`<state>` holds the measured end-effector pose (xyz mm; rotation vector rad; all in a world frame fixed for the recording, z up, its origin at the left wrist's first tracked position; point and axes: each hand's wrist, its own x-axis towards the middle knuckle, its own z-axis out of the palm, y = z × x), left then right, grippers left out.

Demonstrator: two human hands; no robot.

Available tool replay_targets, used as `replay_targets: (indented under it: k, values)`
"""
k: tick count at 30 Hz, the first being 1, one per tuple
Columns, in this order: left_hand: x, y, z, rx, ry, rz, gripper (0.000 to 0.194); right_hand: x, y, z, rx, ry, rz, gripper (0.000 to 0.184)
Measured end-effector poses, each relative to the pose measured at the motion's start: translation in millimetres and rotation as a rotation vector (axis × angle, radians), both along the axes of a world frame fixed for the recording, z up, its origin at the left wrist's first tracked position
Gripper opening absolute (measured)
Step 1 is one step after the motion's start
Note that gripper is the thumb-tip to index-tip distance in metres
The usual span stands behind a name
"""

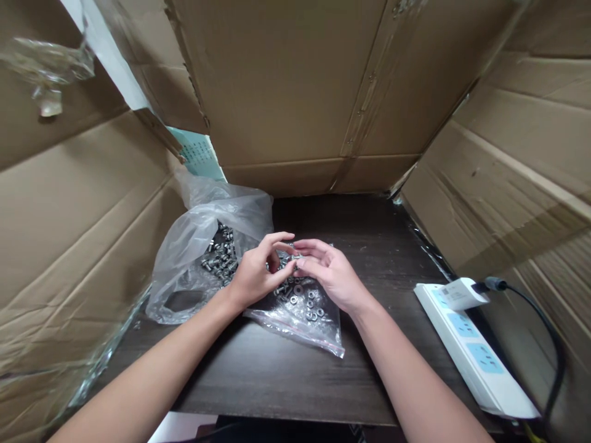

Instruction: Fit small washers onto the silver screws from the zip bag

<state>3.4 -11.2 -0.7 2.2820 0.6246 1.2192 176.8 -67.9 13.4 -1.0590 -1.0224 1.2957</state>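
My left hand [257, 271] and my right hand [327, 271] meet over the middle of a dark wooden table [388, 246]. Their fingertips pinch together on a small metal part [290, 249], too small to name exactly. Under the hands lies a flat clear zip bag [307, 314] with several metal nuts and washers on it. To the left sits a larger crumpled clear plastic bag [194, 258] holding several metal screws [220, 257].
Cardboard sheets wall in the table on the left [74, 234], back [300, 92] and right [517, 160]. A white power strip [475, 351] lies at the right edge with a white adapter [462, 293] and black cable [549, 344] plugged in.
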Motion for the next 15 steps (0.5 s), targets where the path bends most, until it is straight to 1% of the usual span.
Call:
replay_targets:
  k: [2, 4, 6, 8, 9, 11, 13, 14, 15]
  values:
    - [-0.1, 0.2, -0.2, -0.002, 0.013, -0.003, 0.045, 0.4, 0.0, -0.1, -0.064, -0.051, 0.011, 0.035]
    - [-0.1, 0.5, -0.4, -0.004, 0.015, -0.004, 0.044, 0.6, -0.1, -0.4, -0.114, -0.065, -0.024, 0.035]
    - [-0.2, 0.8, -0.4, -0.003, -0.001, 0.001, 0.044, 0.5, -0.4, -0.2, -0.080, -0.007, -0.041, 0.034]
    - [-0.4, 0.7, -0.1, 0.001, -0.012, 0.004, 0.045, 0.3, -0.6, 0.1, -0.013, 0.045, -0.029, 0.039]
    - [-0.3, 0.4, 0.1, 0.003, -0.013, 0.001, 0.045, 0.2, -0.5, 0.2, -0.007, 0.045, -0.013, 0.039]
    - [-0.1, -0.1, 0.6, 0.004, -0.006, -0.014, 0.045, 0.2, 0.0, 0.2, -0.079, 0.013, 0.000, 0.032]
    - [0.3, -0.4, 1.2, 0.001, 0.001, -0.020, 0.045, 0.9, 0.5, 0.9, -0.173, -0.002, -0.045, 0.037]
    - [0.4, -0.2, 1.4, -0.002, -0.001, -0.015, 0.045, 1.5, 0.5, 1.6, -0.186, 0.007, -0.078, 0.038]
    - [0.4, 0.1, 1.6, -0.006, -0.007, -0.008, 0.045, 2.3, 0.3, 2.7, -0.169, 0.027, -0.106, 0.035]
